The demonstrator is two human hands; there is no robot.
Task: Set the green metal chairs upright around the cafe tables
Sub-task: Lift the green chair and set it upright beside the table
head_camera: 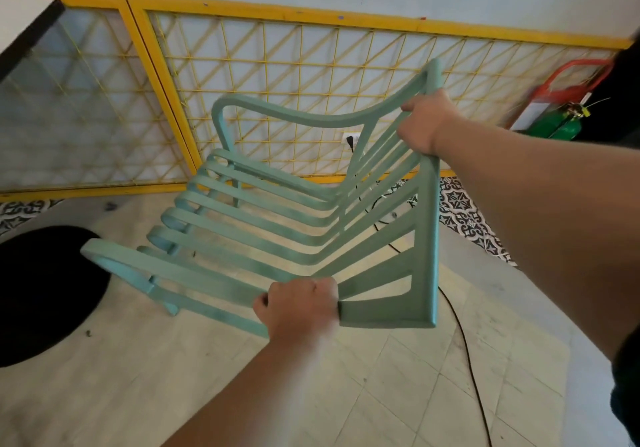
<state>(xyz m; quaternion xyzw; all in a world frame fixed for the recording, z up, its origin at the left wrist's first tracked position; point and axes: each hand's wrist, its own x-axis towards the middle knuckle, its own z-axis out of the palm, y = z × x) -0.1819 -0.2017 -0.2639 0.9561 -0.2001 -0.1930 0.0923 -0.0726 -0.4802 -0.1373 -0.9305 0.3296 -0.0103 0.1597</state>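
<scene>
A green metal chair with a slatted seat and back fills the middle of the view, tilted, its seat front pointing left. My left hand grips the near armrest where it meets the back. My right hand grips the top rail of the backrest near its far corner. Whether the legs touch the floor is hidden under the seat. At the top left, a cafe table shows one white corner with a dark edge.
A yellow lattice fence runs along the wall behind the chair. On the floor at left lies a round black table base. A black cable trails over the tiles at right. A green cylinder in a red frame stands far right.
</scene>
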